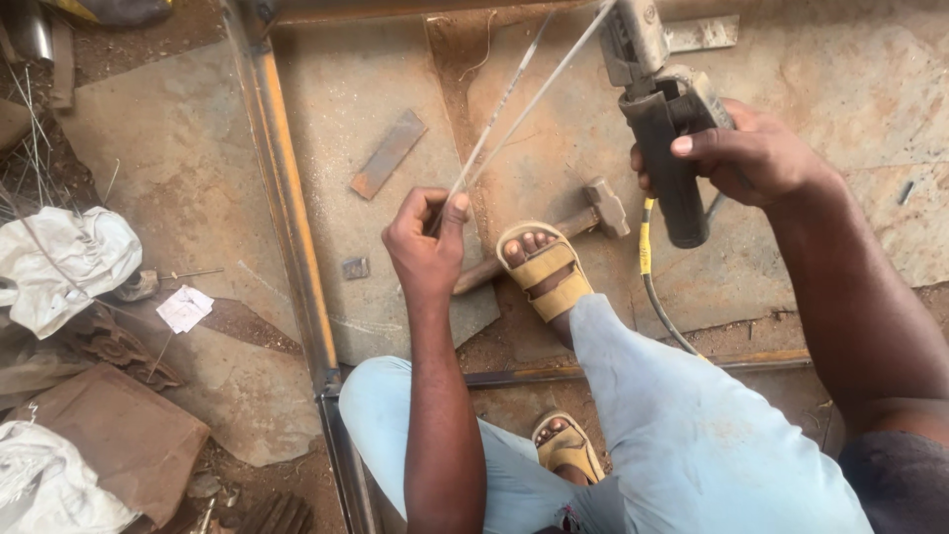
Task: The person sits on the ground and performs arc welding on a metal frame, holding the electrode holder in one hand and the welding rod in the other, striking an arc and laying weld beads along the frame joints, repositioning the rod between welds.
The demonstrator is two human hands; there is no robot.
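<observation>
Head view looks down on a squatting person. Left hand (425, 237) pinches the lower ends of thin welding rods (514, 104) between thumb and fingers, slanting them up toward the electrode holder (664, 129), seemingly so a rod tip meets its clamp. Right hand (746, 153) is wrapped tight round the holder's dark grip, cable (647, 267) hanging below. Between both hands, a hammer (583, 218) lies on the floor beside the sandalled foot (542, 267).

You're in a rough outdoor welding workshop: dirt-and-slab floor, steel frame (297, 237) left of centre, hammer (593, 213) mid-frame, scrap plate (388, 153) upper centre, rags (59, 262) far left.
</observation>
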